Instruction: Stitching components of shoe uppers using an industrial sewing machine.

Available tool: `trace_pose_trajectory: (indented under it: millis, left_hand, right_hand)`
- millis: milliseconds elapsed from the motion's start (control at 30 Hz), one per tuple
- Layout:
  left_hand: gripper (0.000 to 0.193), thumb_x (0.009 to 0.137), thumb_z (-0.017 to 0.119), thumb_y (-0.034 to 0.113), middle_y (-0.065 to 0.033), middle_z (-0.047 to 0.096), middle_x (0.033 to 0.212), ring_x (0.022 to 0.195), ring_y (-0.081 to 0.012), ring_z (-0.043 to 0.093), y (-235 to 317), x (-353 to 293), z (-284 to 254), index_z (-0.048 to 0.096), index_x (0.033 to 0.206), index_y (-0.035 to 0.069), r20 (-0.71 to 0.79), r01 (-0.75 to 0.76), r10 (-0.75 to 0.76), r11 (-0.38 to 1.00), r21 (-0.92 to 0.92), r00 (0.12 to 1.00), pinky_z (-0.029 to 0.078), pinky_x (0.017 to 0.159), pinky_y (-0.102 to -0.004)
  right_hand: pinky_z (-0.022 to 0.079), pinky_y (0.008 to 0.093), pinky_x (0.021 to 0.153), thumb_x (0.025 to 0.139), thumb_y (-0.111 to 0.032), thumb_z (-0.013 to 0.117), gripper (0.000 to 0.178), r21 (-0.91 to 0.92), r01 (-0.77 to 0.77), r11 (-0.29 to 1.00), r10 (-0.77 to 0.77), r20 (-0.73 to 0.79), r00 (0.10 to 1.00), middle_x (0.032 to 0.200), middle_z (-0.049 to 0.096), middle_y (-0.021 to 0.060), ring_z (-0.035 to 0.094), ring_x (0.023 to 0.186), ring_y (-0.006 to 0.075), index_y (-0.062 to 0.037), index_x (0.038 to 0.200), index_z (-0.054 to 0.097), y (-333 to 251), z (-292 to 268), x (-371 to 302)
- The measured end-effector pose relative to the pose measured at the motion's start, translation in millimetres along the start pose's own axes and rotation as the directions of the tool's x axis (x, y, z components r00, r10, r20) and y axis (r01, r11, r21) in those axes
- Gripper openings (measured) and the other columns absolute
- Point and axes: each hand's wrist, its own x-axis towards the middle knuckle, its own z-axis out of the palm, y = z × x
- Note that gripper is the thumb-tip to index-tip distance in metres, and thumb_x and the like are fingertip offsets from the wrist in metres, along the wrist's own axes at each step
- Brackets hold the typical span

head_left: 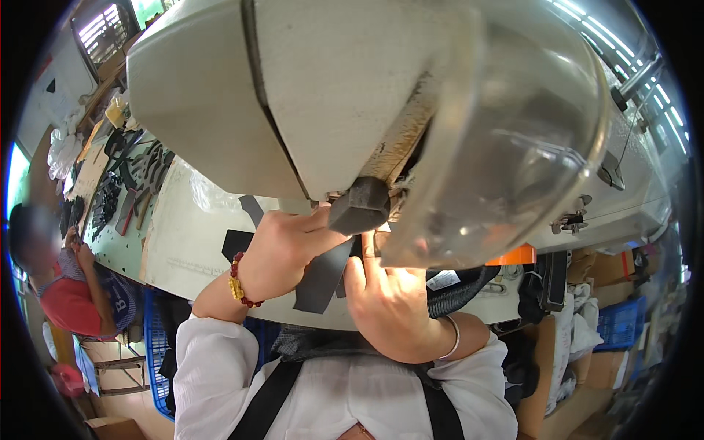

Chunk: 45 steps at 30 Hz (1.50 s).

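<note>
- Although the fingertips are partly hidden by the machine, the left hand (282,246) is seen bent over the upper part of a dark grey strip (321,282); whether it pinches or only presses it cannot be told.
- The right hand (389,293) lies just beside the strip, its fingers extended upward and close together; its grip likewise cannot be told.
- The dark grey strip is between the hands, slanting, its lower end bare near the front edge of the pale table (194,282).
- At the wrists: a red beaded bracelet (236,279) with yellow parts on the left, a plain bangle (456,337) on the right.
- Directly above the hands: a dark faceted block (361,205) below the large off-white machine (323,95), with a clear, curved shield (506,147) to the right.
- Near the left hand: a black flat piece (235,244), a narrow dark strip (251,209) and clear plastic film (213,192).
- Right of the right hand: dark textured material (462,291).
- Farther left: a co-worker in red (73,304) beside a light green surface (114,246) bearing many dark pieces (110,198).
- At the sides, lower down: a blue basket (156,352) at left and another blue basket (620,323) at right.
</note>
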Motion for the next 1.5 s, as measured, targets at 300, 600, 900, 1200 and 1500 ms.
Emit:
trace_pose_trajectory:
  millis: [300, 600, 900, 1200, 1500]
  left_hand:
    - [0.041, 0.063, 0.073, -0.006, -0.009, 0.07, 0.106, 0.078, -0.0285, 0.069, 1.2, 2.4, -4.8, 0.071, 0.103, 0.003, 0.012, -0.081, 0.081, 0.995, 0.057, 0.997, 0.055, 0.062, -0.0363]
    - [0.028, 0.066, 0.074, -0.004, -0.0081, 0.073, 0.109, 0.096, -0.0309, 0.071, 5.6, 10.8, -6.8, 0.068, 0.093, 0.003, -0.02, -0.072, 0.074, 0.993, 0.093, 0.997, 0.057, 0.076, -0.0412]
    - [0.028, 0.063, 0.072, -0.004, -0.0068, 0.07, 0.111, 0.093, -0.0308, 0.067, 1.3, 7.6, 5.6, 0.068, 0.09, 0.004, -0.043, -0.062, 0.071, 0.981, 0.185, 0.997, 0.054, 0.075, -0.0418]
    - [0.023, 0.075, 0.073, 0.0, -0.0111, 0.072, 0.095, 0.083, -0.03, 0.068, -6.1, -6.0, 4.1, 0.073, 0.097, 0.001, -0.071, 0.255, -0.255, 0.967, -0.011, 0.964, 0.052, 0.07, -0.0382]
    - [0.066, 0.104, 0.066, 0.014, -0.0228, 0.041, 0.163, 0.148, -0.0323, 0.047, 75.4, -69.4, 69.3, 0.034, 0.16, -0.002, 0.363, 0.615, -0.508, 0.526, -0.588, 0.781, 0.049, 0.114, -0.0442]
  right_hand:
    - [0.047, 0.0486, 0.076, 0.083, -0.007, 0.068, 0.011, 0.017, 0.001, 1.0, 0.0, -0.067, 0.998, 0.128, 0.069, 0.0286, 0.069, 0.12, 0.0363, 0.0004, 0.082, 0.061, -1.1, 7.4, 4.2]
    - [0.042, 0.0708, 0.107, 0.081, -0.014, 0.066, 0.034, 0.044, 0.015, 0.999, -0.015, -0.012, 1.0, 0.134, 0.065, 0.0299, 0.071, 0.085, 0.0274, 0.0042, 0.109, 0.071, 7.4, 12.0, 5.4]
    - [0.057, 0.0384, 0.071, 0.076, -0.006, 0.066, 0.05, -0.038, 0.074, 0.997, -0.071, 0.061, 0.996, 0.135, 0.066, 0.0222, 0.073, 0.092, 0.0294, 0.0044, 0.125, 0.066, 22.4, 4.1, 7.5]
    - [0.052, 0.0495, 0.098, 0.08, -0.012, 0.065, 0.018, -0.057, 0.002, 0.998, -0.008, -0.096, 0.995, 0.051, 0.048, 0.0046, 0.067, 0.07, 0.0329, -0.012, 0.098, 0.07, 25.4, 14.4, 3.8]
    - [0.051, 0.0407, 0.064, 0.069, -0.002, 0.071, 0.033, 0.136, 0.003, 0.991, -0.003, 0.001, 1.0, 0.093, 0.061, 0.0123, 0.065, 0.073, 0.0305, -0.0047, 0.1, 0.062, 38.9, -10.7, 14.0]
